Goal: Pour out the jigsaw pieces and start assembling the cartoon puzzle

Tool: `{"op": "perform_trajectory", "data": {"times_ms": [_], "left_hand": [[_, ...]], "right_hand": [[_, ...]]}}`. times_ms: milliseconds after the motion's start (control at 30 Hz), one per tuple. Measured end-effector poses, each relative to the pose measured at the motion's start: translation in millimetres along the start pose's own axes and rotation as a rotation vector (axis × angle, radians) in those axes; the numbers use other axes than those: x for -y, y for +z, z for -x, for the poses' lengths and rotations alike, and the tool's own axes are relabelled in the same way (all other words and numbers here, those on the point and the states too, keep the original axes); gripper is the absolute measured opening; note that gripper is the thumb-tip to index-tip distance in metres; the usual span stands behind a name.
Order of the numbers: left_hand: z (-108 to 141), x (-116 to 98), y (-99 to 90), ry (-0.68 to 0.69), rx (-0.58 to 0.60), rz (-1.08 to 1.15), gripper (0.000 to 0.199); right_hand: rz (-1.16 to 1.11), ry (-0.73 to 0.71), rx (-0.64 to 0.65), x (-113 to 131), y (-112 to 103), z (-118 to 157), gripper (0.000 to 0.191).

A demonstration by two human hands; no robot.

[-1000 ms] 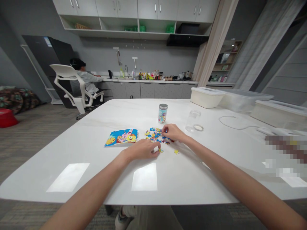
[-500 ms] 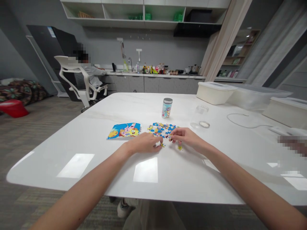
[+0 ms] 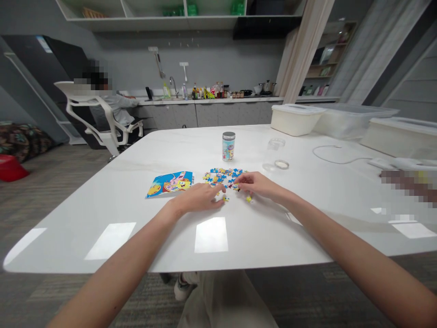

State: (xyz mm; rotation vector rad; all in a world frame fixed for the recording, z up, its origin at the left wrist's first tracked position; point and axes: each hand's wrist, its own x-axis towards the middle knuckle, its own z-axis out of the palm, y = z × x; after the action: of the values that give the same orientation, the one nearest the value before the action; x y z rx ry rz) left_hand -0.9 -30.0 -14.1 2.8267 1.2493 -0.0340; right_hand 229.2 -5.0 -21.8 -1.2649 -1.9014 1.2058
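A loose heap of small jigsaw puzzle pieces [image 3: 225, 172], mostly blue and yellow, lies on the white table [image 3: 123, 196]. At the heap's near left edge, my left hand [image 3: 198, 197] rests with index finger and thumb apart. A yellow-and-white puzzle piece [image 3: 226, 199] lies just beside those fingertips. My right hand [image 3: 259, 184] pinches a small dark puzzle piece [image 3: 235, 187] at the heap's near right side, its fingers partly covering it. Below that hand sits a separate yellow puzzle piece [image 3: 249, 199]. The printed cartoon picture sheet [image 3: 169, 183] lies left of the heap, slightly curled.
A cartoon-printed can with a silver lid [image 3: 228, 146] stands behind the pieces. Right of it are a clear plastic container [image 3: 275, 148] and a silver-rimmed lid [image 3: 282, 164]. Storage boxes [image 3: 295, 120] and a cable [image 3: 337, 161] occupy the right side. A person sits in a white chair [image 3: 87, 109] beyond.
The whole view has shifted slightly. My left index finger and thumb have parted more, leaving the yellow-and-white piece on the table. My right hand stays pinched near the heap.
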Motion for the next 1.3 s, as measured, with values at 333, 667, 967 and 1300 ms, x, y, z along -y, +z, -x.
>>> {"op": "perform_trajectory", "data": {"times_ms": [333,667,967,1300], "left_hand": [[0.8,8.1,-5.8,-0.275,-0.039,-0.218,0.041],[32.3,76.8,-29.7,-0.489,0.173,-0.127,0.039],[34.1,80.0,-29.2,-0.498,0.192,-0.046,0.040],[10.2,9.7,-9.8,-0.186,-0.056,-0.064,0.029]], "right_hand": [[0.590,0.086,-0.313,-2.9,-24.1,-3.7,0.028],[0.894,0.375,-0.060,2.5,-40.6,8.0,0.033],[0.860,0.102,0.029,-5.5,-33.6,5.4,0.026],[0.849,0.188,-0.122,-6.9,-41.4,2.9,0.025]]}}
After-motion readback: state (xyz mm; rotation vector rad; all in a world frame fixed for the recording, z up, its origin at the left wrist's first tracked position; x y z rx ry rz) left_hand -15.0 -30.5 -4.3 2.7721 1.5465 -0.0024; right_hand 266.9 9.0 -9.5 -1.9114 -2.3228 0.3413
